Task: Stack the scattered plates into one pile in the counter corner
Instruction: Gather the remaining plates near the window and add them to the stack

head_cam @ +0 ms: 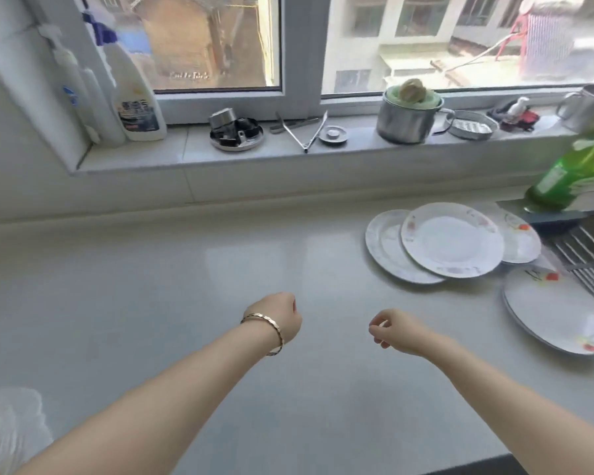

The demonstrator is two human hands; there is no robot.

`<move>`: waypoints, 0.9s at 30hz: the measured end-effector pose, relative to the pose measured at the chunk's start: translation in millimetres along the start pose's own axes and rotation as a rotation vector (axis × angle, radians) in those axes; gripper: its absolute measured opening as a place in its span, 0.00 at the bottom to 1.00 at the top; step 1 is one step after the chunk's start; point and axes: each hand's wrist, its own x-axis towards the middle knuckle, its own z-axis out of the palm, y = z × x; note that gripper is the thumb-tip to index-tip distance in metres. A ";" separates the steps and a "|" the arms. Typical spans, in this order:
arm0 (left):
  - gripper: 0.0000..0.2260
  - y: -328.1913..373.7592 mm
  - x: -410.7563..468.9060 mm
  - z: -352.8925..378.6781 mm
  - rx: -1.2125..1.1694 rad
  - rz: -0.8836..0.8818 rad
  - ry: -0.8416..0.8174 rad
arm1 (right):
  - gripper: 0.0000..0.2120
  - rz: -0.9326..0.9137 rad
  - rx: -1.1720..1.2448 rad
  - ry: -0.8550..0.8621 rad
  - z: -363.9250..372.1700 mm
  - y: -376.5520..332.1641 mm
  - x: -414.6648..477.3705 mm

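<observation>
Several white plates with faint floral rims lie on the pale counter (186, 286) at the right. A top plate (451, 240) overlaps a greyish plate (383, 248) on its left and a plate with an orange flower (522, 241) on its right. Nearer me, at the right edge, lies a separate plate (556, 310), seemingly on another one. My left hand (282, 315), with a bracelet at the wrist, hovers over the counter's middle with fingers curled in, holding nothing. My right hand (396, 332) is loosely curled and empty, left of the near plate.
A green bottle (570, 176) stands behind the plates beside a metal dish rack (587, 262). The window sill holds white spray bottles (134, 97), a round metal dish (236, 132), tongs (309, 132), a steel pot (408, 118) and a small tray (472, 125).
</observation>
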 end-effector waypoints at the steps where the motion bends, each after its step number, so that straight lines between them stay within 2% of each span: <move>1: 0.11 23.2 9.9 8.3 -0.001 0.003 -0.013 | 0.06 0.018 0.011 0.008 -16.2 20.9 4.9; 3: 0.10 68.6 29.4 23.9 -0.027 -0.002 -0.031 | 0.08 0.053 0.021 0.029 -47.4 62.2 16.4; 6: 0.07 130.0 54.6 48.2 -0.169 -0.055 -0.098 | 0.06 0.090 0.047 0.039 -89.1 113.5 27.6; 8: 0.06 166.9 72.9 65.9 -0.410 -0.145 -0.143 | 0.05 0.105 0.117 0.034 -109.8 138.6 33.1; 10: 0.08 202.5 87.7 78.3 -0.755 -0.258 -0.192 | 0.05 0.124 0.148 0.023 -125.0 159.6 38.4; 11: 0.05 219.7 94.4 81.6 -0.904 -0.320 -0.213 | 0.05 0.127 0.145 0.019 -130.7 169.4 42.3; 13: 0.07 249.3 110.3 87.3 -1.127 -0.434 -0.212 | 0.06 0.135 0.144 0.009 -139.0 186.6 51.6; 17: 0.16 283.2 154.8 103.3 -1.262 -0.500 -0.128 | 0.05 0.114 0.170 -0.029 -153.0 200.8 69.9; 21: 0.03 294.1 178.4 103.0 -1.406 -0.663 -0.027 | 0.05 0.095 0.190 -0.041 -162.0 204.1 86.1; 27: 0.05 309.8 186.5 88.8 -1.568 -0.663 -0.025 | 0.06 0.065 0.223 -0.071 -169.1 199.3 100.3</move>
